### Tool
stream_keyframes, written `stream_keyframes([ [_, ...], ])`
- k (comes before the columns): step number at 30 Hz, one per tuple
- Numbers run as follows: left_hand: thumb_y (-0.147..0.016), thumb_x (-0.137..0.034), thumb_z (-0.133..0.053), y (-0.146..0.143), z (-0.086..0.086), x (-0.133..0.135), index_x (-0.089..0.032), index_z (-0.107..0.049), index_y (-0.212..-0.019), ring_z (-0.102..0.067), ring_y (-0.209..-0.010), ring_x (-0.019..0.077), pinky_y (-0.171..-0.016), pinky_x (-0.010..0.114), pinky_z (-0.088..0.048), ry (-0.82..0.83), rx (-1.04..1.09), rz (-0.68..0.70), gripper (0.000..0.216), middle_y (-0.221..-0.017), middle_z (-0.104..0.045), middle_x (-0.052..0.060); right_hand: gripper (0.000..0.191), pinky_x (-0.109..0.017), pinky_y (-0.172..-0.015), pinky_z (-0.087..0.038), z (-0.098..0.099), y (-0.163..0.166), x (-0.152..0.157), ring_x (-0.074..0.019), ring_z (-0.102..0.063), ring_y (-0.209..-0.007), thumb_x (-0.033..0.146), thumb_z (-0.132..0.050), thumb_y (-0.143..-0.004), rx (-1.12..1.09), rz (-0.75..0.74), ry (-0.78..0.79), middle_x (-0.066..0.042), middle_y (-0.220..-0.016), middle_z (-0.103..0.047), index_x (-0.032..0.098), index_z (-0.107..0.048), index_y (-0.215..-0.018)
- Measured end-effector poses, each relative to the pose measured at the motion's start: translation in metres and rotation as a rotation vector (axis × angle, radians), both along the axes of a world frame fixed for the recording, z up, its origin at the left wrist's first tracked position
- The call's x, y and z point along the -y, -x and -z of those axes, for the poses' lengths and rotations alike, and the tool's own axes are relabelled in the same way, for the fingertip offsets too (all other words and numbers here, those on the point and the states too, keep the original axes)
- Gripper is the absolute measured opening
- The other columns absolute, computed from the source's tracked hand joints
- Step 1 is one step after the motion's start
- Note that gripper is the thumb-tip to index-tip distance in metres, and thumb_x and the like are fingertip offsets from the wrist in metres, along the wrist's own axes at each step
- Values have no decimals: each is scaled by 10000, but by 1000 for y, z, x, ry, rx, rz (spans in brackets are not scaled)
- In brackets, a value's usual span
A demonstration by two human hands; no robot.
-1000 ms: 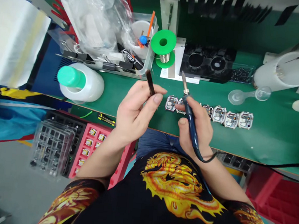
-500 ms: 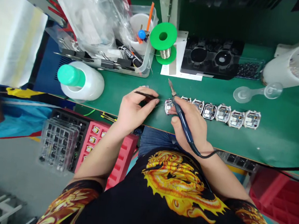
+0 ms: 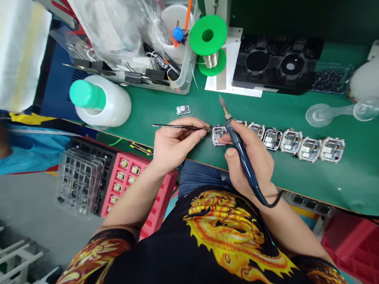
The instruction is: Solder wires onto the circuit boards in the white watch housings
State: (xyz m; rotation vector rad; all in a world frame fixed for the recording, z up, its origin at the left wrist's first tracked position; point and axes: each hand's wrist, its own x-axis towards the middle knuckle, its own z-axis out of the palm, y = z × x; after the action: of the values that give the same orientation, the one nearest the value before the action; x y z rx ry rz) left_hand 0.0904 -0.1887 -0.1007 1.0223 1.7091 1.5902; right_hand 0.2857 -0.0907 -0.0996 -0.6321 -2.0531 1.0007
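My left hand (image 3: pixel 174 147) is closed on dark tweezers (image 3: pixel 174 126), whose tip points right at a small watch case with a circuit board (image 3: pixel 218 135). In my right hand (image 3: pixel 249 158) lies a soldering iron (image 3: pixel 241 153), its metal tip raised toward the back of the bench, apart from the case. Fingers of that hand touch the right side of the same case. Several similar watch cases (image 3: pixel 291 141) stand in a row to the right, some partly hidden behind my right hand. A loose small circuit board (image 3: pixel 183 110) lies behind my left hand.
A solder wire spool (image 3: pixel 208 35) stands at the back near a clear tool bin (image 3: pixel 185 77). To the left is a white bottle with a green cap (image 3: pixel 113 102). A plastic scoop (image 3: pixel 339 113) lies right. Another person's blue sleeve (image 3: pixel 33 146) shows at left.
The tweezers have swung nearly level, with their tip now at the watch case's left edge. The loose circuit board has come into fuller view. My right hand still holds the soldering iron.
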Motion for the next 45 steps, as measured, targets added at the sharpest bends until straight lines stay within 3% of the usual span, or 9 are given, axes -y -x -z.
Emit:
stream_keyframes([
  [10, -995, -202, -861, 1, 3, 0, -220, -839, -1115, -812, -1069, 170, -963, 276, -692, -55, 18, 66, 124, -1153, -833, 72, 503, -458, -1096, -659, 4, 1, 1, -239, -830, -1089, 424, -623, -1132, -54, 21, 41, -53, -1194, -844, 283, -583, -1613],
  [23, -982, -244, -882, 1, -1, -4, -198, -855, -1043, -811, -1007, 163, -931, 279, -680, -35, -32, 42, 81, -1081, -847, 72, 523, -474, -1057, -668, 7, -2, 0, -246, -848, -1046, 427, -654, -1113, -61, 21, 70, -49, -1203, -836, 289, -595, -1615],
  [45, -1015, -181, -827, 5, 5, -2, -235, -833, -1129, -802, -1077, 196, -973, 367, -691, -109, -72, 126, 126, -1134, -830, 64, 541, -496, -1065, -670, 8, -4, 1, -256, -846, -1038, 437, -659, -1113, -81, 21, 133, -51, -1226, -833, 300, -584, -1630],
])
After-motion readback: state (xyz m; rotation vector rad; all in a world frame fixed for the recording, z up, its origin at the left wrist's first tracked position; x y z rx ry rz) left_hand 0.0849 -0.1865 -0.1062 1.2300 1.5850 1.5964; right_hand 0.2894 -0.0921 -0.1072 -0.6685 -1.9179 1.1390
